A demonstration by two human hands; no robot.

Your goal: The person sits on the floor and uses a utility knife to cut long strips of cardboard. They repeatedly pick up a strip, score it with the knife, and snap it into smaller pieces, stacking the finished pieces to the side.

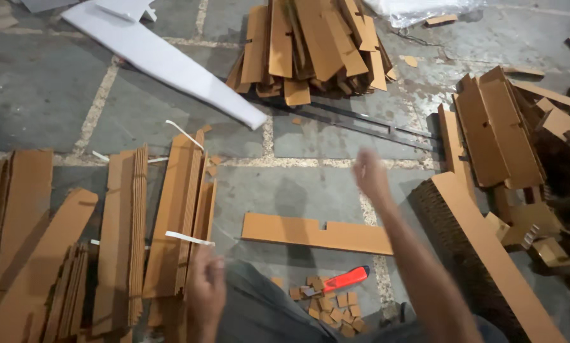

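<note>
The person sits on a stone floor among cut cardboard. The right hand [368, 174] is raised off the floor and blurred. Its fingers look loosely released and nothing shows in them. Just below and in front of those fingers lies a long notched cardboard strip [316, 234], flat on the floor and touching neither hand. Nearer the body from the strip is an orange-red knife [346, 279], its tip beside a scatter of small cardboard offcuts [329, 305].

The left hand [205, 282] is low by the lap with its fingers curled. Whether they pinch anything cannot be told. Just above the knuckles a white strap [189, 238] crosses a bundle of strips [177, 216] standing on edge, which sits right beside the fingers.

By the pose, the moment seems to fall between handlings, with the right hand in the air and the notched strip lying free. Picking that strip up would call for fingers under a long edge, since it lies flat.

Further off are a heap of strips [313, 44], a white board [164, 60] and a corrugated stack [482, 254].
</note>
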